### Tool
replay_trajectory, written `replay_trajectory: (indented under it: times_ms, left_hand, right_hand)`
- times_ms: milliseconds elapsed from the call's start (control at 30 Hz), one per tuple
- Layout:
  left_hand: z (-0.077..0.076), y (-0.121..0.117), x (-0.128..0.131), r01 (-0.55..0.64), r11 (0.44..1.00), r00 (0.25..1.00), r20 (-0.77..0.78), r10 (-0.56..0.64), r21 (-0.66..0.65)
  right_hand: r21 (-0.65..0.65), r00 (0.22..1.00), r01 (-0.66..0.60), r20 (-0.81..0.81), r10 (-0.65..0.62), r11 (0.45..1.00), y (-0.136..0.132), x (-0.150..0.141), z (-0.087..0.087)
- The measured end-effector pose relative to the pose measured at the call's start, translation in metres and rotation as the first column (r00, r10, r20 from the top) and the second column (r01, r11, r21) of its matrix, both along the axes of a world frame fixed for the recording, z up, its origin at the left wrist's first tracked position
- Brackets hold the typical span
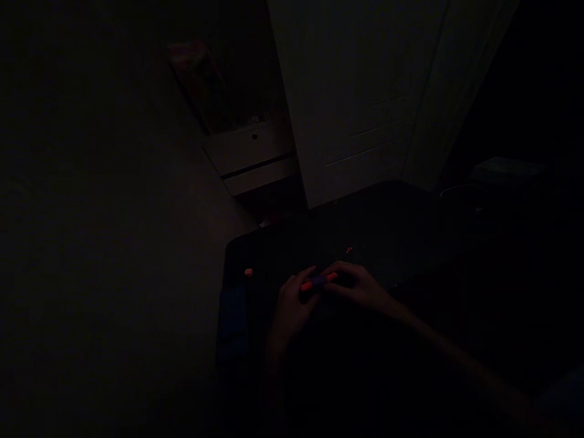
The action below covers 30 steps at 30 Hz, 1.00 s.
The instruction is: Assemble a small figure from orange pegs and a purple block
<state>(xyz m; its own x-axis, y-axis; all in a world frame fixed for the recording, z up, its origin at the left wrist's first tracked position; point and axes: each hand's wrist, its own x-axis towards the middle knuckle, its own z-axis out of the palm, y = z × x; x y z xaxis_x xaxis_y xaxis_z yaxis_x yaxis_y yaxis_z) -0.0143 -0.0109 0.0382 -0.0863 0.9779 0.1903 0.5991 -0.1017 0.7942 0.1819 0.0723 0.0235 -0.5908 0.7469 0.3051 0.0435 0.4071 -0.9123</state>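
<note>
Head view: orange-and-purple stick (319, 281) between both hands' fingers (303, 277), gripped from either side.

Saw a stick (319, 281) between the left hand (291, 307) and the right hand (360, 287), at the table (392, 219). Noted a block (249, 272) on the table, left of both hands, and a case (232, 316) before it, along the left edge. Found bits (349, 249) just beyond the right hand. Saw drawers (255, 146) behind the table, left of a door (365, 91).
</note>
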Motion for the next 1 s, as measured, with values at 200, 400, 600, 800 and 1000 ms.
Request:
replay_trajectory:
  times_ms: [200, 400, 600, 800, 1000]
  left_hand:
    - [0.0015, 0.0010, 0.0003, -0.005, 1.000, 0.999, 0.044, 0.006, -0.029]
    - [0.0034, 0.0017, 0.0008, 0.010, 1.000, 0.997, 0.073, -0.008, -0.029]
    - [0.0011, -0.0003, -0.0012, 0.017, 0.999, 0.998, 0.056, -0.016, -0.031]
    - [0.0034, -0.0028, -0.0031, 0.028, 0.999, 0.999, 0.039, -0.029, 0.016]
    - [0.0033, -0.0041, -0.0045, 0.035, 0.999, 0.998, 0.052, -0.036, 0.024]
  right_hand:
    - [0.032, 0.999, 0.019, 0.028, -0.020, 0.999, -0.0016, 0.0006, 0.0034]
    - [0.012, 1.000, 0.012, 0.027, -0.012, 1.000, 0.0000, -0.0002, 0.0011]
    - [-0.035, 1.000, 0.021, 0.016, -0.020, 0.999, 0.0005, 0.0005, -0.0026]
    - [-0.018, 1.000, 0.000, -0.002, 0.000, 1.000, -0.0013, 0.0020, 0.0028]
    - [-0.002, 1.000, -0.002, -0.004, 0.002, 1.000, -0.0012, 0.0039, 0.0017]
